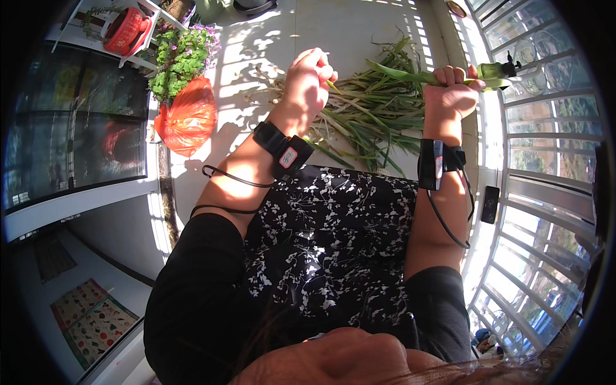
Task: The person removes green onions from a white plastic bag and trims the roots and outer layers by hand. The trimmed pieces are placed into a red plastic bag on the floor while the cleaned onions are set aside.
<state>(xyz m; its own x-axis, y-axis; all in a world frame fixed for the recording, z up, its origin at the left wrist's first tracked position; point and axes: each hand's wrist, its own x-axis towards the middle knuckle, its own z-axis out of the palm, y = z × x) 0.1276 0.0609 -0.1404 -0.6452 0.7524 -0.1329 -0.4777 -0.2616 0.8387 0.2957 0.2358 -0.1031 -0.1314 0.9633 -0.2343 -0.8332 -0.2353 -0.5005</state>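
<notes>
My left hand (310, 79) is curled above the left part of a pile of green garlic-like stalks (380, 110) on the floor. A yellowish leaf tip shows by its fingers; whether they grip it is unclear. My right hand (452, 91), at the pile's right edge, is closed around a broad, long green leaf (404, 73), which sticks out on both sides of the fist. Just beyond that fist is a translucent green bottle (491, 70) with a black spray head. The stalks' pale root ends lie mostly towards the left.
An orange plastic bag (187, 118) sits at left beside a flowering plant (185, 60). A red pot (126, 31) is on a white stand. Barred windows (548, 139) line the right side, with a dark phone-like object (490, 204) on the ledge. Black floral cloth (332, 240) covers my lap.
</notes>
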